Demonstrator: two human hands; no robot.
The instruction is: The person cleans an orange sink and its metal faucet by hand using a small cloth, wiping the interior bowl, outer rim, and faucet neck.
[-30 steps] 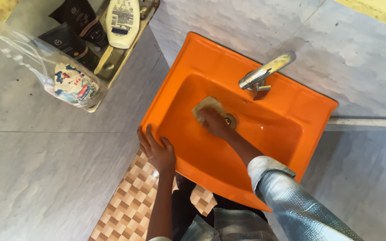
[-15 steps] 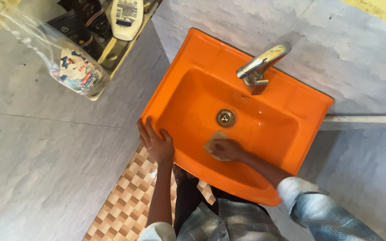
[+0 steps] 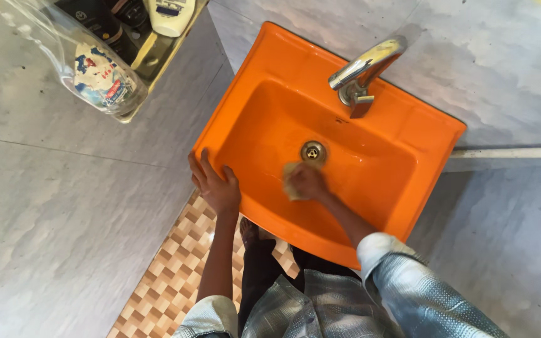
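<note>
An orange wall-mounted sink (image 3: 264,56) fills the middle of the view. My right hand (image 3: 311,181) presses a small tan scrub pad (image 3: 290,177) against the basin floor, just below the metal drain (image 3: 313,150). My left hand (image 3: 214,181) rests on the sink's near left rim, fingers spread over the edge. A chrome tap (image 3: 364,69) stands on the far rim, its spout pointing over the basin.
A shelf (image 3: 151,53) at the upper left carries a white bottle (image 3: 170,9), dark tubes (image 3: 95,22) and a clear plastic bag (image 3: 89,69). Grey tiled walls surround the sink. Brown patterned floor tiles (image 3: 170,275) lie below. A white pipe (image 3: 508,152) runs right.
My right hand swept the pad from over the drain down to the basin's near wall, then back up toward the drain. The left hand kept its place on the rim.
</note>
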